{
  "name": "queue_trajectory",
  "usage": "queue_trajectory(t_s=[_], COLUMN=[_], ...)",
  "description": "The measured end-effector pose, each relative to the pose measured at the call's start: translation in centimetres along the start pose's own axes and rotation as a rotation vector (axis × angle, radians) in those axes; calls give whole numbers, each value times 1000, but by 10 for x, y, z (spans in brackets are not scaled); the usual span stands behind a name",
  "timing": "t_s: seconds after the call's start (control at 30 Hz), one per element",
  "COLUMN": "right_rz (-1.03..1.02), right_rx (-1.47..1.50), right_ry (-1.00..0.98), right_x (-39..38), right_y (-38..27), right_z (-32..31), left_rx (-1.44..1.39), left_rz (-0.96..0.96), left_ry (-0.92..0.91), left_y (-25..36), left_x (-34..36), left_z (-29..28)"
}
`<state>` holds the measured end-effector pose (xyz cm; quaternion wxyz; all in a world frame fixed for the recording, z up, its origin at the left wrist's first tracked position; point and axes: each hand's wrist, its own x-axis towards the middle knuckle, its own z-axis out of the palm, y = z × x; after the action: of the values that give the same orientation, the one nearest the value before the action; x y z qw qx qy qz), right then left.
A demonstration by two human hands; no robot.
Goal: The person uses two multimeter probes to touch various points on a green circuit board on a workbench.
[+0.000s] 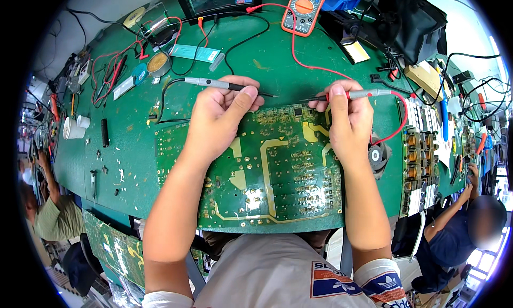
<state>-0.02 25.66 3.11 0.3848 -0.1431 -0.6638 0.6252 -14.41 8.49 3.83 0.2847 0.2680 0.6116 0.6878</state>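
Observation:
A large green circuit board (pixel 251 169) lies on the green table in front of me, under my forearms. My left hand (pixel 230 105) pinches a grey and black test probe (pixel 206 83), its metal tip pointing right, over the board's far edge. My right hand (pixel 347 107) pinches a red and grey test probe (pixel 368 93), its tip pointing left toward the other. The two tips are apart; whether either touches anything I cannot tell. From the right probe a red lead runs off, and a black lead trails from the left one. An orange multimeter (pixel 304 9) lies at the far side.
A screen device (pixel 219 1) stands at the back. To the left are a round tin (pixel 158 65), white cups (pixel 74 128) and tangled red leads. A small fan (pixel 377 156) and a long board with components (pixel 419 158) lie at right. People sit at both sides.

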Motion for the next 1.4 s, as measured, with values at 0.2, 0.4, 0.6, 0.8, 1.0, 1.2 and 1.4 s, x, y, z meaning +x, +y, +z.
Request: queue_trajectory(t_s=[0.2, 0.4, 0.6, 0.8, 1.0, 1.2, 1.4], right_rz=[-75, -148, -99, -39, 119, 141, 1], right_rx=[-260, -329, -325, -234, -312, -243, -385], right_ry=[-40, -55, -76, -226, -212, -155, -261], right_x=[-3, -2, -3, -1, 1, -2, -3], right_y=[1, 1, -10, -8, -15, -12, -27], right_z=[-2, 0, -1, 12, 13, 12, 2], left_rx=[231, 256, 215, 148, 163, 177, 294], left_rz=[23, -6, -12, -59, -82, -88, -154], left_ry=[-33, -58, -123, -160, -134, -115, -192], left_y=[-10, 2, 4, -2, -3, -4, 10], left_x=[8, 4, 0, 2, 3, 3, -1], left_z=[-2, 1, 3, -5, -13, -18, -22])
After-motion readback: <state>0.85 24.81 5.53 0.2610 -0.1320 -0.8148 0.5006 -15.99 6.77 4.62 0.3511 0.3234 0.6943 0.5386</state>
